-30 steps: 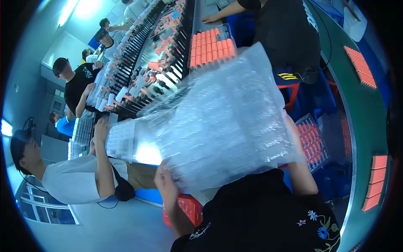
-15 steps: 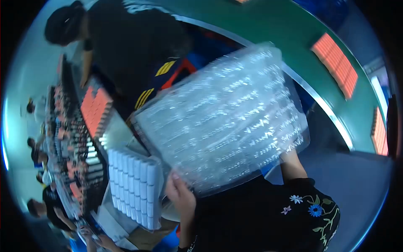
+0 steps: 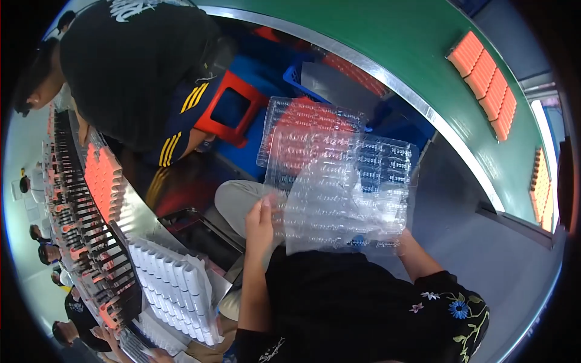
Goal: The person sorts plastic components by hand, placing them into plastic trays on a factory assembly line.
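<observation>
While the clear tray (image 3: 342,192) is gripped by the left hand (image 3: 260,222) before the black shirt (image 3: 345,290), the right hand's (image 3: 406,241) hold cannot be told; by uneven pressure, it could be buckled.

green table (image 3: 387,48): ridged orange packs (image 3: 484,85) | metal ledge (image 3: 140,206): orange block (image 3: 101,181)

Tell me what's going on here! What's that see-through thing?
Someone in a black top is holding a clear plastic tray with moulded rows. The left grip is on its left edge; the right grip, mostly hidden, is at its lower right. To the left, white cylinders lie in neat rows. Orange pieces sit on a green surface, and another person is at the upper left.
</observation>
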